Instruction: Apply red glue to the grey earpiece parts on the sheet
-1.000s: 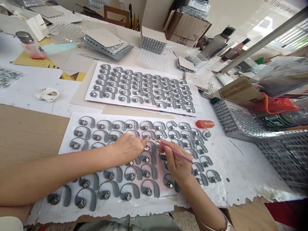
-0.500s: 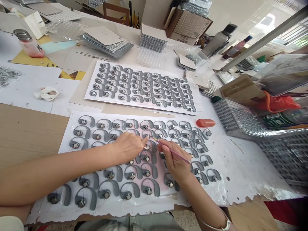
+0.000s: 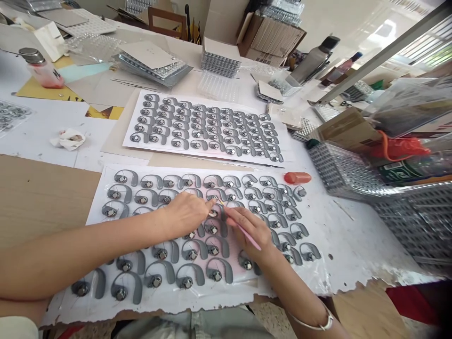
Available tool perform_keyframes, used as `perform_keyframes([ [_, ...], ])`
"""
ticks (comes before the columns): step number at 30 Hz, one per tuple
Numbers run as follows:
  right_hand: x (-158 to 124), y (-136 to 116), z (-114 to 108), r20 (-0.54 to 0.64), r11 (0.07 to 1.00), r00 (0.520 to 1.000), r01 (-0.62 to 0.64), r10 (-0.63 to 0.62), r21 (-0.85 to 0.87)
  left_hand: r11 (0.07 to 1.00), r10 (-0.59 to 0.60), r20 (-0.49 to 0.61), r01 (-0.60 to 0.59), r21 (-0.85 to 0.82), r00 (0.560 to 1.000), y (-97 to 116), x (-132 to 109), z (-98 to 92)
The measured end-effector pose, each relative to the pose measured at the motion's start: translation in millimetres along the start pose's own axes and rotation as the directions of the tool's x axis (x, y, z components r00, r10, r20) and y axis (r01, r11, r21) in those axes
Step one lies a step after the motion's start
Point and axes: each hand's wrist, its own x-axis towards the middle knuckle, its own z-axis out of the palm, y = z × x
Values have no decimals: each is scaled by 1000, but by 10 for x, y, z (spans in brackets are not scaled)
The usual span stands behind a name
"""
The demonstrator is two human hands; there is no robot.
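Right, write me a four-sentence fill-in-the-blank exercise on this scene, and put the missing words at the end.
1. The thin pink tool is held in the person's ____ hand.
2. The curved pieces on the near sheet are coloured ____.
3. The crumpled tissue lies toward the ____ edge of the picture.
4. The metallic grey bottle at the back has a ____ cap.

Missing words: right; grey; left; black.

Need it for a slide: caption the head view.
Right hand holding a slim pink tool over rows of grey hook-shaped parts, left hand close to its tip.
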Motion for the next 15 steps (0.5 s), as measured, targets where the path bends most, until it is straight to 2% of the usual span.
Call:
perform_keyframes([
  [2, 15, -21, -17, -133, 995, 986, -95, 100, 43, 1000, -3, 6, 3, -5, 1000, 3, -3, -4],
  [4, 26, -44, -31, -230, 978, 951, -191, 206, 86, 1000, -4, 6, 4, -13, 1000, 3, -4, 1],
  [8, 56, -73, -68, -283, 912, 869, -360, 405, 199, 1000, -9, 0, 9, -22, 1000, -2, -1, 24],
  [9, 73, -73, -93, -294, 873, 828, -410, 477, 263, 1000, -11, -3, 11, -22, 1000, -3, -1, 24],
  [11, 119, -52, -181, -273, 741, 709, -513, 650, 433, 1000, -12, 5, 12, -18, 1000, -6, -3, 16],
  [13, 163, 5, -324, -173, 554, 583, -577, 794, 600, 1000, -12, 22, 12, -5, 1000, -6, -9, 2],
  [15, 178, 98, -509, -67, 392, 493, -593, 867, 703, 1000, -15, 28, 15, 10, 999, -3, -15, -5],
])
